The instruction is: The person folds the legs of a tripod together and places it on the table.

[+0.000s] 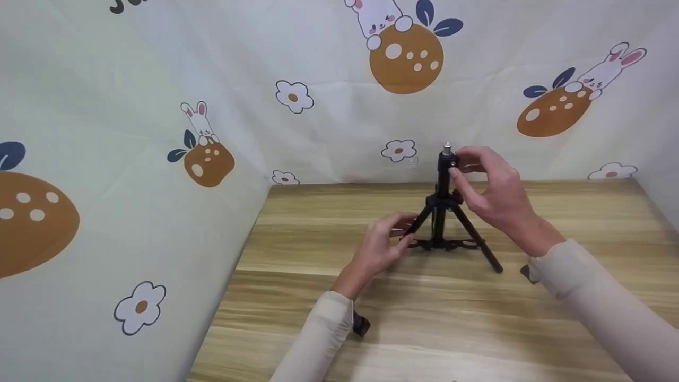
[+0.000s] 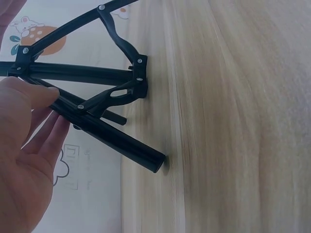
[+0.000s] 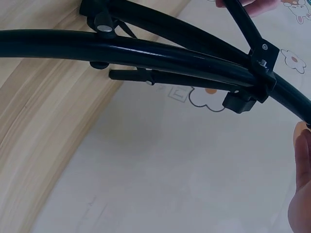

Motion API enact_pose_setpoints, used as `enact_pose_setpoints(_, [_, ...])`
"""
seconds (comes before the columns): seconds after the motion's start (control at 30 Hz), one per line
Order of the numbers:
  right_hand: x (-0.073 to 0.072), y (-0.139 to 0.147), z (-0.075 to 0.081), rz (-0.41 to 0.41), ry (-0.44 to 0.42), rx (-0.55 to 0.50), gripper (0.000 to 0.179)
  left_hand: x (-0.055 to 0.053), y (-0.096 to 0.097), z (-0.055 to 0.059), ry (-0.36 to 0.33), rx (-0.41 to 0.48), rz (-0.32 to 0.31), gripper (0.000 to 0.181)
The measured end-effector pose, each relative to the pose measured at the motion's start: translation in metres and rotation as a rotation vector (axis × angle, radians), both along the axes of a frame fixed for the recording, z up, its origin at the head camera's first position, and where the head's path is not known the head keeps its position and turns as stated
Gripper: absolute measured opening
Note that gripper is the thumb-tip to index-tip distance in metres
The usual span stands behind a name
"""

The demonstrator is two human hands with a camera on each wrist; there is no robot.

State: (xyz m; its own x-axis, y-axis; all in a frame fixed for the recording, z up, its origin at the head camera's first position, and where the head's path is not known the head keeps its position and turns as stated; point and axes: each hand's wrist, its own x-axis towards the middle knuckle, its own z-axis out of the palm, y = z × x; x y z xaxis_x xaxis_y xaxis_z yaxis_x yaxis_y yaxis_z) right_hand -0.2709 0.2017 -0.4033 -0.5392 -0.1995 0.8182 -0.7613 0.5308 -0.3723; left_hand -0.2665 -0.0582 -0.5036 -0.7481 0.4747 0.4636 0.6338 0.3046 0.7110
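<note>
A small black tripod (image 1: 443, 212) stands upright on the wooden table with its legs spread and a silver screw (image 1: 447, 149) on top. My left hand (image 1: 379, 241) pinches one leg (image 2: 116, 141), the thumb over it and the fingers beneath, as the left wrist view shows. Higher up, my right hand (image 1: 498, 191) holds the top of the centre column between thumb and fingers. Folding braces (image 2: 114, 97) join the legs to the column's foot. In the right wrist view, a black knob (image 3: 239, 102) juts from the collar, and only part of the right hand (image 3: 302, 179) appears at the edge.
The wood-grain table (image 1: 424, 329) meets a pale cloth backdrop (image 1: 329, 127) printed with rabbits, oranges and flowers, close behind the tripod. Another cloth wall (image 1: 106, 228) rises along the left edge. A small black piece (image 1: 361, 323) shows by the left cuff.
</note>
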Motion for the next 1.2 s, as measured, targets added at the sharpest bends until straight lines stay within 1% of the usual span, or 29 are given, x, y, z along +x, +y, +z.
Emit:
enact_pose_setpoints(0.23, [0.000,-0.002,0.001,-0.032,0.037,-0.008,0.029,-0.001,0.002,-0.003,-0.003,0.016,0.005,0.040])
enact_pose_setpoints(0.33, [-0.001,-0.003,0.000,-0.038,0.039,-0.012,0.027,0.000,0.002,-0.005,-0.005,0.015,0.020,0.041])
enact_pose_setpoints(0.43, [-0.001,-0.004,0.000,-0.030,0.046,-0.033,0.025,0.002,0.000,-0.006,-0.022,0.006,0.031,0.042])
enact_pose_setpoints(0.57, [0.000,-0.006,0.002,-0.041,0.052,-0.070,0.022,0.002,0.001,-0.007,-0.029,-0.005,0.025,0.042])
enact_pose_setpoints(0.7, [0.001,-0.007,0.007,-0.052,0.030,-0.085,0.019,0.002,0.001,-0.007,-0.011,-0.012,0.036,0.040])
enact_pose_setpoints(0.83, [0.001,-0.008,0.010,-0.039,-0.019,-0.078,0.016,0.003,0.001,-0.008,0.016,-0.007,0.063,0.040])
enact_pose_setpoints(1.0, [0.002,-0.006,0.010,-0.030,-0.077,-0.060,0.014,0.005,0.002,-0.012,0.054,0.005,0.082,0.040])
enact_pose_setpoints(1.1, [0.001,-0.005,0.009,-0.023,-0.089,-0.061,0.014,0.005,0.003,-0.013,0.067,0.013,0.086,0.040])
enact_pose_setpoints(1.2, [0.001,-0.005,0.009,-0.016,-0.093,-0.067,0.014,0.005,0.003,-0.014,0.062,0.028,0.081,0.041])
